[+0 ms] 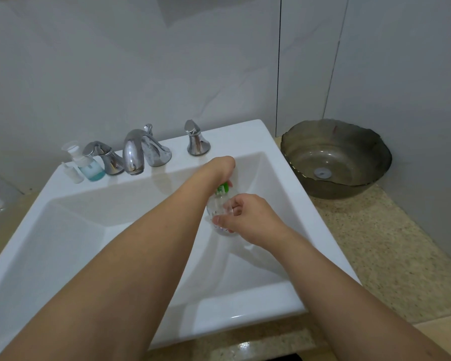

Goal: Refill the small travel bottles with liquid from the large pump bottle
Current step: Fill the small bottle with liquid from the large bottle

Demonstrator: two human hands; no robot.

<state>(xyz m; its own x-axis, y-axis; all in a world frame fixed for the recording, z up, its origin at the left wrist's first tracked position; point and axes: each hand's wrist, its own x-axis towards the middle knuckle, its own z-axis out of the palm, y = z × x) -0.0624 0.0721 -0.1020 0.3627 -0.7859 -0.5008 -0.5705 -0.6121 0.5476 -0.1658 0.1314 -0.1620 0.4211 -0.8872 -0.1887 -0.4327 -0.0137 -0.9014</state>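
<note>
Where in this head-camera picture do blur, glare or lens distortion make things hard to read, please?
Head view: the clear bottle between the left hand and right hand is motion-blurred; glare streaks the chrome faucet; the wide angle bows the sink rim; lighting is soft and dim.

White sink [245, 136], speckled beige counter [375, 243]

over the white sink [71, 246], the right hand [248, 217] grips a clear bottle [219, 209] by its body while the left hand [223, 165] closes on its green top [223, 188], possibly a pump. a blue-liquid pump bottle [90, 166] stands beside the chrome faucet [138, 152].
</note>
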